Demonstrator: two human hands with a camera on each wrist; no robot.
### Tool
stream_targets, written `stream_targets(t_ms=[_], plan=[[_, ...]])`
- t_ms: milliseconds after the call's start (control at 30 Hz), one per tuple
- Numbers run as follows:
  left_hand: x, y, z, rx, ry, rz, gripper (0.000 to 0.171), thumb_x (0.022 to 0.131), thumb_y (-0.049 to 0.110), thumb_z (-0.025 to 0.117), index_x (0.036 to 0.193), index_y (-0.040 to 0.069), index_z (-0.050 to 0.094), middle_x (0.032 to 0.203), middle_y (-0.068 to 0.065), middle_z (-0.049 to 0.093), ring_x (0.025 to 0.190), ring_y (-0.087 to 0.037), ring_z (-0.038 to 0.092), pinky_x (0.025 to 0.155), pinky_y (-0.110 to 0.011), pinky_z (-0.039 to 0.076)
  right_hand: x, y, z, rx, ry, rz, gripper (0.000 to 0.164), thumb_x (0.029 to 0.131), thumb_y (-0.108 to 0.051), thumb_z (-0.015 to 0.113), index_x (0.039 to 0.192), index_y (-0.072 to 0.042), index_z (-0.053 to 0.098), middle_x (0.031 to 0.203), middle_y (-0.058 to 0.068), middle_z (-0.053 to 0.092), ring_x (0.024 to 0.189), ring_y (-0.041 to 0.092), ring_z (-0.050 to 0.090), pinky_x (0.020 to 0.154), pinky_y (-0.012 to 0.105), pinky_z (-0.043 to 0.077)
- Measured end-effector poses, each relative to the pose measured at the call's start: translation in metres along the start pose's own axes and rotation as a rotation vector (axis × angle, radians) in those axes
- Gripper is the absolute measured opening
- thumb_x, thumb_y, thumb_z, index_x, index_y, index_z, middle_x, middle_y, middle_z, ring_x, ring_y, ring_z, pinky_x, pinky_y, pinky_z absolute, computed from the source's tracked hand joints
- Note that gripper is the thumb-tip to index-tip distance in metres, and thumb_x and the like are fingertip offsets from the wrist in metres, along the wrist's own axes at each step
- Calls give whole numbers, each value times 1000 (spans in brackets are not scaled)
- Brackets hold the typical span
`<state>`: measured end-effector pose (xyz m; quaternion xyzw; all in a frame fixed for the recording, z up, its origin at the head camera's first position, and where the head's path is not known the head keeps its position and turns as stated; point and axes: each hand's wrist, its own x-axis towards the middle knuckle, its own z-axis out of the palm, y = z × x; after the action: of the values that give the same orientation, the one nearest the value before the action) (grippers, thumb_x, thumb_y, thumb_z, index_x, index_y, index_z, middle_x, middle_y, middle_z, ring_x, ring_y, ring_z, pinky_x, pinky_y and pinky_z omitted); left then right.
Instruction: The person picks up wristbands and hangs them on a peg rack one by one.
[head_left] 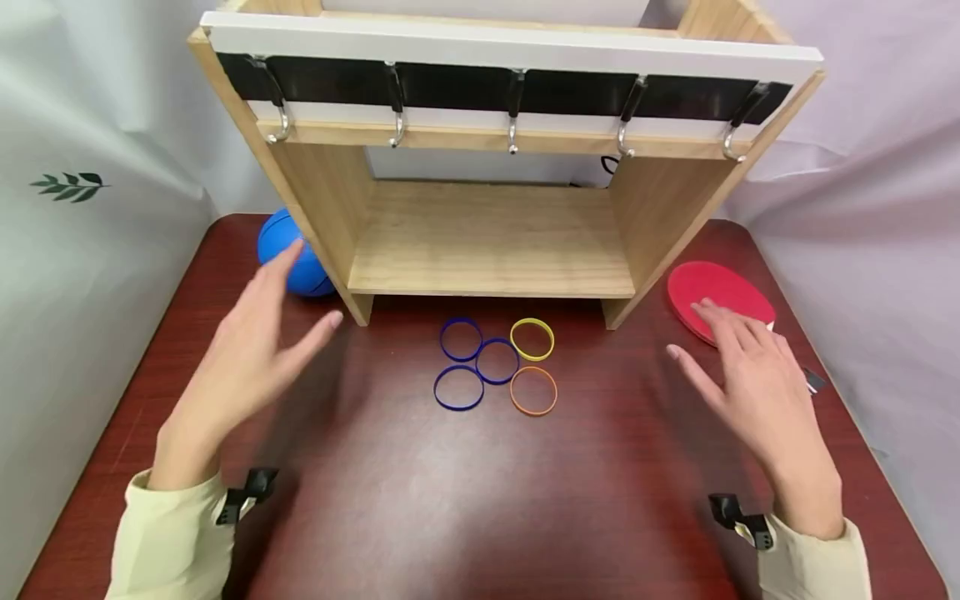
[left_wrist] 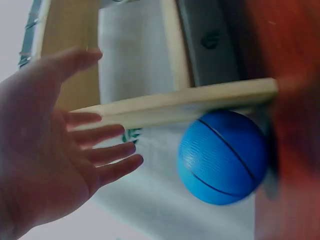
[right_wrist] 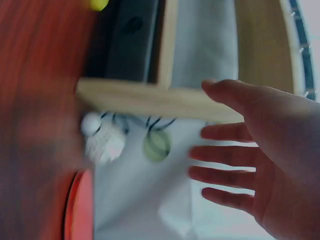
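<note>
My left hand (head_left: 243,354) hovers over the left side of the table, fingers extended and thumb spread, holding nothing. Nearest to it is a blue ball (head_left: 300,262) with black lines, partly hidden behind the shelf's left side panel. On the other side, my right hand (head_left: 757,387) is also raised with straight fingers and holds nothing. It overlaps a round red paddle (head_left: 720,296) in the head view. Between the hands lie three blue rings (head_left: 459,409), a yellow ring (head_left: 532,359) and an orange ring (head_left: 533,414), grouped flat on the table.
A wooden shelf (head_left: 491,242) stands at the back, with several metal hooks (head_left: 514,108) along its front top rail. White cloth (head_left: 855,217) surrounds the dark red table (head_left: 480,500). A whitish round object (right_wrist: 105,142) sits beside the shelf in the right wrist view.
</note>
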<state>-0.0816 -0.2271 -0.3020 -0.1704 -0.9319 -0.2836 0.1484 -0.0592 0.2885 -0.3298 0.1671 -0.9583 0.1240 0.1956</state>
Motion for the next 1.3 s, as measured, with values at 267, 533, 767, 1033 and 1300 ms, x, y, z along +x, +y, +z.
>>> stream_targets(t_ms=[267, 533, 767, 1033, 1300], plan=[[45, 10, -12, -153, 205, -240, 64, 89, 26, 70, 145, 20, 38, 131, -5, 54, 109, -24, 60, 87, -24, 51, 42, -44, 25, 74, -147, -226, 41, 87, -37, 71, 118, -10, 68, 103, 8, 69, 91, 29, 64, 80, 46, 49], [59, 14, -11, -174, 252, -343, 53, 87, 26, 72, 130, 11, 44, 121, -6, 59, 102, -15, 61, 79, -17, 49, 77, -70, 59, 76, -369, -132, 38, 93, -41, 63, 116, -11, 67, 97, 5, 69, 86, 28, 65, 72, 48, 51], [61, 11, 0, -211, 306, -315, 51, 84, 14, 74, 128, 7, 47, 120, -6, 61, 96, -12, 61, 75, -14, 50, 83, -73, 87, 93, -501, 21, 33, 92, -39, 64, 111, -12, 70, 78, -8, 67, 82, 21, 65, 66, 47, 51], [60, 12, 3, -213, 301, -309, 54, 82, 9, 76, 127, 6, 47, 120, -7, 61, 96, -15, 62, 74, -13, 50, 81, -70, 108, 93, -482, 74, 31, 90, -34, 68, 110, -9, 66, 75, -2, 65, 75, 28, 65, 61, 47, 50], [61, 14, 3, -190, 290, -305, 57, 81, 7, 76, 129, 6, 45, 119, -7, 59, 95, -17, 61, 73, -13, 49, 79, -63, 115, 122, -449, 103, 18, 89, -27, 70, 99, -13, 69, 70, -5, 61, 70, 26, 63, 58, 44, 49]])
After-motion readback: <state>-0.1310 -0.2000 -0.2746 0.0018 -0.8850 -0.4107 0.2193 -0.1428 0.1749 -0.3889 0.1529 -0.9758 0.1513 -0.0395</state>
